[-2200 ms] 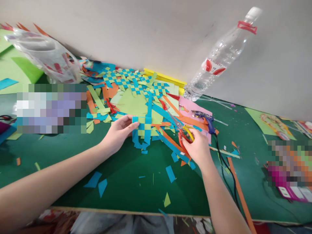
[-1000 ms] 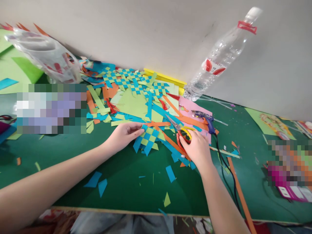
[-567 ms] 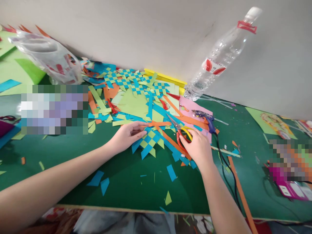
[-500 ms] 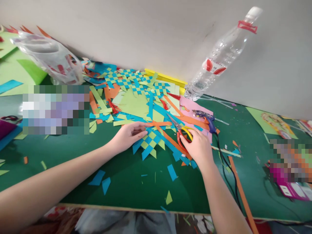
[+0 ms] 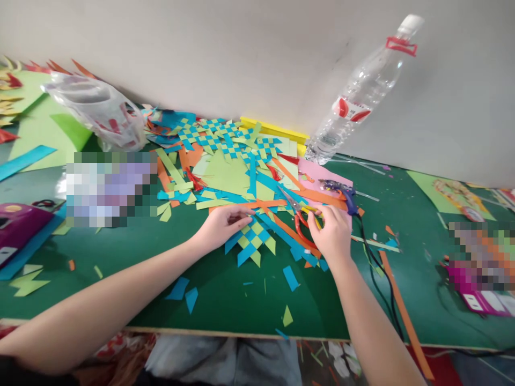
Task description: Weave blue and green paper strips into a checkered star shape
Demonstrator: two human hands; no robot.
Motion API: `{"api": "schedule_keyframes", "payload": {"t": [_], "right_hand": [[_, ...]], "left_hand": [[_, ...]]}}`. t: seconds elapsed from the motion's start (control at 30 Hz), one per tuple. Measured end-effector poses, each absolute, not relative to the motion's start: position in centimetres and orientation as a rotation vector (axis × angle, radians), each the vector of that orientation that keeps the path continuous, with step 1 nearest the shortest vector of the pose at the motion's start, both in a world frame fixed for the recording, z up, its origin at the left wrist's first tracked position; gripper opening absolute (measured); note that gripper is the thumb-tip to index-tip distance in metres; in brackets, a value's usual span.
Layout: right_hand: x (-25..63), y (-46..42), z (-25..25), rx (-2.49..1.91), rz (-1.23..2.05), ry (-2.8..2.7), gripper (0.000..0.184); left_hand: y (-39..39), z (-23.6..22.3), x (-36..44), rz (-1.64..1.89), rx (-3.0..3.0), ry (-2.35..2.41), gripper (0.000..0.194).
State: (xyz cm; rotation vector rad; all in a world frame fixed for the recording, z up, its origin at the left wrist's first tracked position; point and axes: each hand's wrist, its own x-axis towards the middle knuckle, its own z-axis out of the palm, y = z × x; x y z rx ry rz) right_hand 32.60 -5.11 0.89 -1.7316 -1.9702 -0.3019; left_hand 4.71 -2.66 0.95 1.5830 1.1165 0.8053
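Note:
A woven paper piece [image 5: 254,238] in blue and light green, with pointed strip ends, lies on the green table before me. My left hand [image 5: 227,222] is at its upper left edge, fingers curled and thumb against the paper. To the right lie scissors [image 5: 302,221] with one red and one yellow handle loop, blades pointing up and left. My right hand [image 5: 332,233] has thumb and fingers closed at the yellow loop. Orange strips [image 5: 269,203] and blue strips run between the hands. Several finished-looking blue and green woven pieces [image 5: 229,136] are heaped behind.
A clear plastic bottle [image 5: 354,102] leans by the wall. A blue glue gun [image 5: 348,199] lies on pink paper, its cord running toward the front edge. A plastic bag with a cup [image 5: 96,110] stands at the back left. Paper scraps [image 5: 291,279] litter the green table [image 5: 241,308].
The view has shifted slightly. My right thumb has moved from the red loop up to the yellow loop, while the scissors stay in about the same place. My left hand remains at the woven piece.

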Motion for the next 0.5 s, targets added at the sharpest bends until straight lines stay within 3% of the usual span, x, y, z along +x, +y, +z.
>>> {"api": "schedule_keyframes", "payload": {"t": [0.33, 0.5], "right_hand": [[31.2, -4.7, 0.0, -1.440, -0.393, -2.057, 0.013], [30.3, -4.4, 2.5, -1.415, -0.451, -2.144, 0.020]], "left_hand": [[-2.9, 0.9, 4.8, 0.758, 1.750, 1.128, 0.024], [-2.9, 0.9, 4.7, 0.787, 1.884, 1.163, 0.022]]}}
